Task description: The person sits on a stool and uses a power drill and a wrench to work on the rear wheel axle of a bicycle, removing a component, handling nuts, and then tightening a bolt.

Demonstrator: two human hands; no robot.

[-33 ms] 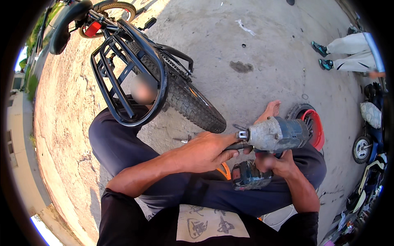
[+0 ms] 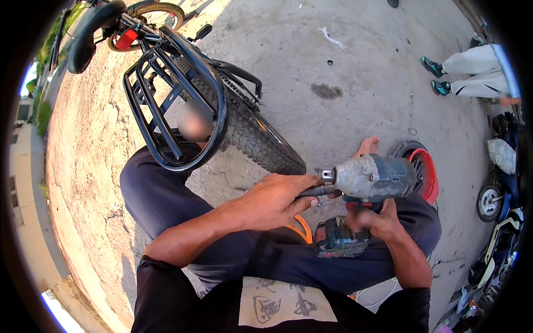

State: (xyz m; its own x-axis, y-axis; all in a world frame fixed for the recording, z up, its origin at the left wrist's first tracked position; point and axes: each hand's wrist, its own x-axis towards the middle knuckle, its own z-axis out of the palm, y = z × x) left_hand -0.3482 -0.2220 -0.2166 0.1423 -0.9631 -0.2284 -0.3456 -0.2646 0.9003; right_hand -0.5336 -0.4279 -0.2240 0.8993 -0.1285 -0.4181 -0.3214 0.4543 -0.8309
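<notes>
My right hand is wrapped round the grip of a worn blue-grey cordless impact wrench, held sideways over my right leg. The wrench's square drive points left. My left hand reaches across beside that drive, its fingers closed on a short dark rod-shaped piece lying just below the drive tip. The far end of this piece is partly hidden by the wrench, and I cannot tell whether they touch. Beyond my hands is the bicycle's rear tyre, under a black carrier rack.
A red-rimmed round container with dark things in it stands beside my right knee. An orange curved piece lies between my legs. At right stands a person in light trousers, with a parked motorbike nearby. The bicycle saddle is far left.
My left hand has shifted slightly left and up with the dark piece, which shows more of its length. The impact wrench has moved a little upward.
</notes>
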